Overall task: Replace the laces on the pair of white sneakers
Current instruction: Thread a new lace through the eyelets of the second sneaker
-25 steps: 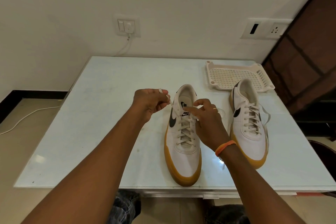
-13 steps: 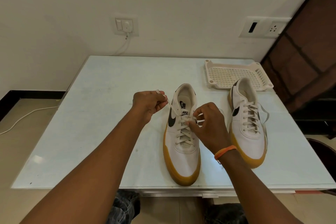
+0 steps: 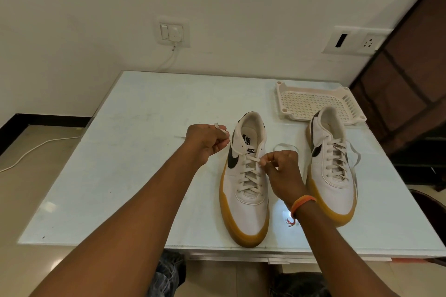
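My left hand (image 3: 205, 142) pinches one end of the lace (image 3: 249, 171), held out left of the near sneaker (image 3: 246, 205) at the counter (image 3: 120, 176) front. My right hand (image 3: 282, 169) pinches the lace at the upper eyelets. The second sneaker (image 3: 333, 176) stands right, just beside a white tray (image 3: 311, 101).

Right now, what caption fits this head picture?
Both hands, left hand and right hand, pinch the cream lace of the white gum-soled sneaker.
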Demonstrator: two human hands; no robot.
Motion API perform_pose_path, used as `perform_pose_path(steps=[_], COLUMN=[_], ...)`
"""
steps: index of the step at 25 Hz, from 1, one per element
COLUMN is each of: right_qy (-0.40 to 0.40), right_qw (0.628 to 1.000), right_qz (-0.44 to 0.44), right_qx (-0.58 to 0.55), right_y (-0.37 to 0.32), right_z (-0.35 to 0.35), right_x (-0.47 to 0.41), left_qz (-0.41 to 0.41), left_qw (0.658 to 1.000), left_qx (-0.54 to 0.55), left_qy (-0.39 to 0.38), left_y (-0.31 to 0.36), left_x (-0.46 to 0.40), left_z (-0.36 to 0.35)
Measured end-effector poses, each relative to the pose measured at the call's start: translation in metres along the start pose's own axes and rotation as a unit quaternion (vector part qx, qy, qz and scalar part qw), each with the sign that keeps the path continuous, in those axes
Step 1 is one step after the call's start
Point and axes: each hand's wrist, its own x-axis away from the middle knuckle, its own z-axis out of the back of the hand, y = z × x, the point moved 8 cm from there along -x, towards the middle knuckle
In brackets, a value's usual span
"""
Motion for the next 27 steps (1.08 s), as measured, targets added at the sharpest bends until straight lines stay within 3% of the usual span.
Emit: perform_pose_path(steps=[4, 7, 12, 15, 20, 23, 24, 27], right_qy=[0.101, 0.098, 0.109, 0.112, 0.044, -0.077, -0.083, 0.064], right_qw=[0.995, 0.991, 0.994, 0.992, 0.995, 0.954, 0.944, 0.983], right_qz=[-0.024, -0.080, -0.025, -0.030, -0.068, -0.182, -0.205, -0.151], right_qx=[0.007, -0.052, 0.012, -0.041, -0.060, -0.227, -0.246, -0.082], right_y=[0.004, 0.015, -0.010, -0.008, 0.004, 0.024, 0.028, 0.021], right_z=[0.018, 0.025, 0.016, 0.011, -0.008, -0.023, -0.020, 0.017], right_x=[0.007, 0.010, 0.027, 0.023, 0.013, 0.011, 0.013, 0.016], left_qz=[0.016, 0.028, 0.029, 0.029, 0.033, 0.057, 0.069, 0.101], left_qw=[0.999, 0.999, 0.999, 0.999, 0.999, 0.998, 0.997, 0.994], left_qx=[0.002, 0.001, -0.026, -0.037, -0.037, -0.032, -0.025, -0.002], left_qy=[0.030, 0.024, 0.018, 0.011, 0.016, 0.014, 0.016, 0.029], left_y=[-0.002, -0.004, -0.008, -0.008, -0.008, -0.013, -0.014, -0.020], left_x=[-0.005, -0.005, -0.004, -0.002, -0.003, -0.004, -0.005, -0.011], left_z=[0.009, 0.009, 0.004, 0.002, 0.003, 0.003, 0.005, 0.012])
